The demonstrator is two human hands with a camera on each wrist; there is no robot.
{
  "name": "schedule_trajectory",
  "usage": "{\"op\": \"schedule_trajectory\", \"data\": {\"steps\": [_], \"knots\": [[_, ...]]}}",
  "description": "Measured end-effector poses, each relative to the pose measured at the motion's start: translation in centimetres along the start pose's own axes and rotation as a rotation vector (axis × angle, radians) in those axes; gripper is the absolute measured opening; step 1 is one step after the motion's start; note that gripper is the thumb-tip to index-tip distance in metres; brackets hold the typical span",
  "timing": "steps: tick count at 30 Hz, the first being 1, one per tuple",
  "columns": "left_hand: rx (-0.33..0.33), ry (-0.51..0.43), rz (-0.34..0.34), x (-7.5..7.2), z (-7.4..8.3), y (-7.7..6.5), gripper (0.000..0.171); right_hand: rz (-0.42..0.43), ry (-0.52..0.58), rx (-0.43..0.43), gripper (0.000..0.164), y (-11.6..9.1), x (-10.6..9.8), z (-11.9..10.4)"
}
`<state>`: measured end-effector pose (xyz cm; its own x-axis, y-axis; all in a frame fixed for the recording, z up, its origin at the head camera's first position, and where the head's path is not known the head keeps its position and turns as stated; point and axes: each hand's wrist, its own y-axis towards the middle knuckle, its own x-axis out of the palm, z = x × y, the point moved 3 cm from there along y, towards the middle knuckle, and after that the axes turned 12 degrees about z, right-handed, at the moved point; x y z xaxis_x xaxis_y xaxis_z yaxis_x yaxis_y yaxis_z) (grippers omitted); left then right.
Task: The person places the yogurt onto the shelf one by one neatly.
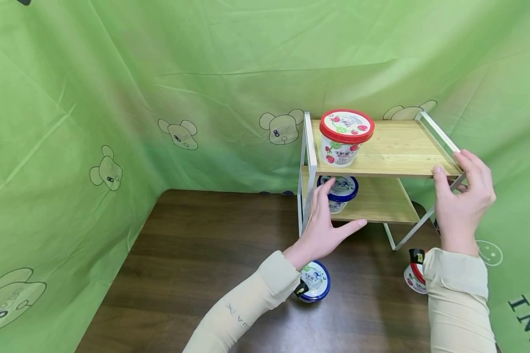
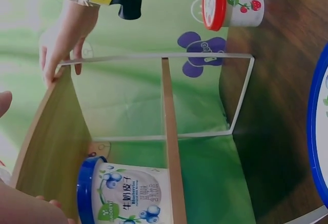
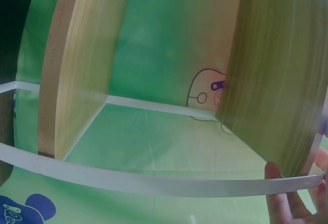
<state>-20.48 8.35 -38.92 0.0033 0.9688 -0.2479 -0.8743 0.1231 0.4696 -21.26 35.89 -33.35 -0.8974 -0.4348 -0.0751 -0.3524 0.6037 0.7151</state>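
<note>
A small two-tier shelf rack [image 1: 393,142] has wooden boards and a white metal frame. On its lower board [image 1: 380,201] stands a blue-lidded tub [image 2: 133,193] printed with blueberries. My left hand [image 1: 320,230] is in front of this tub, thumb spread from straight fingers; in the head view it overlaps the lid, and I cannot tell whether they touch. My right hand [image 1: 465,196] grips the rack's front right top corner, thumb at the board edge and fingers around the side. A red-lidded tub [image 1: 342,152] with berry pictures stands on the top board's left end.
Another blue-lidded tub [image 1: 315,282] sits on the brown wood-look surface [image 1: 194,274], under my left forearm. A second red-lidded tub [image 2: 241,3] is to the right, partly behind my right sleeve in the head view. Green cloth [image 1: 229,88] with bear drawings hangs around.
</note>
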Motion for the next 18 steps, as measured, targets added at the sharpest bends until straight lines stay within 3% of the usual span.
{"op": "schedule_trajectory", "data": {"steps": [5, 11, 18], "knots": [[0.072, -0.034, -0.013, -0.6, 0.3, -0.3, 0.094, 0.003, 0.001, -0.002, 0.037, 0.0, 0.0, 0.1], [0.178, -0.072, 0.033, -1.6, 0.1, -0.5, 0.083, 0.005, 0.001, 0.0, 0.038, 0.1, 0.1, 0.4], [0.41, -0.056, 0.165, -3.7, 0.5, 0.0, 0.074, 0.009, -0.003, -0.005, 0.037, 0.1, 0.1, 0.5]]}}
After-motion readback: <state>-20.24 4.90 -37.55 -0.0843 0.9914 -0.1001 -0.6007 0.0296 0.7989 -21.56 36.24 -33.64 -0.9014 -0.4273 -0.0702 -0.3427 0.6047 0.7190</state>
